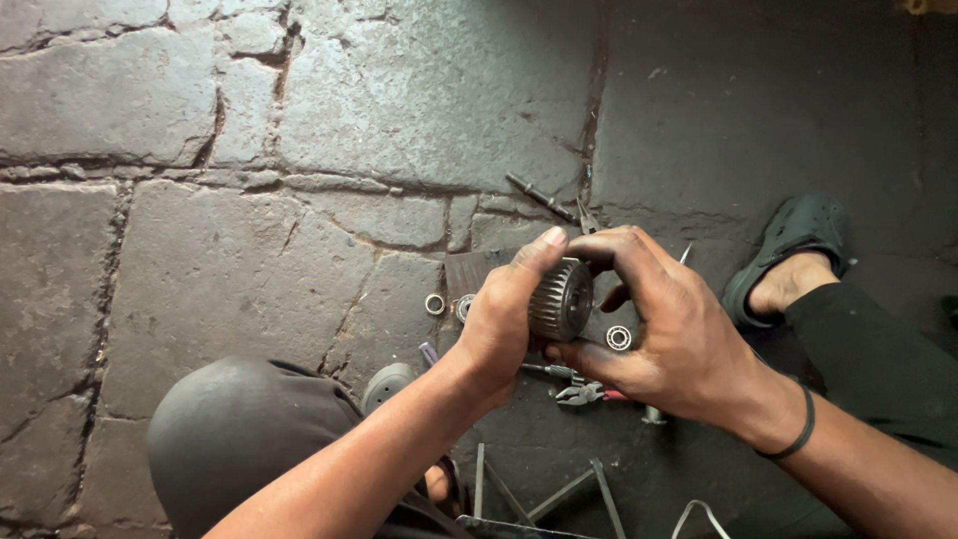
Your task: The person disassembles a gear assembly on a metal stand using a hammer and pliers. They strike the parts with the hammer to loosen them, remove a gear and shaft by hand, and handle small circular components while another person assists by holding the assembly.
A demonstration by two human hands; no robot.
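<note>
A round toothed metal gear with a ribbed rim is held up between both hands above the stone floor. My left hand wraps its near side, thumb pressed along the top edge. My right hand closes on it from the right, fingers curled over the top and under the bottom. A black band circles my right wrist. On the floor below the gear lie a small ball bearing, a metal ring and another small bearing.
Pliers and a thin dark tool lie on the oil-stained stone floor. Metal rods lie near the bottom edge. My knee in dark trousers is lower left; my foot in a black clog is at right.
</note>
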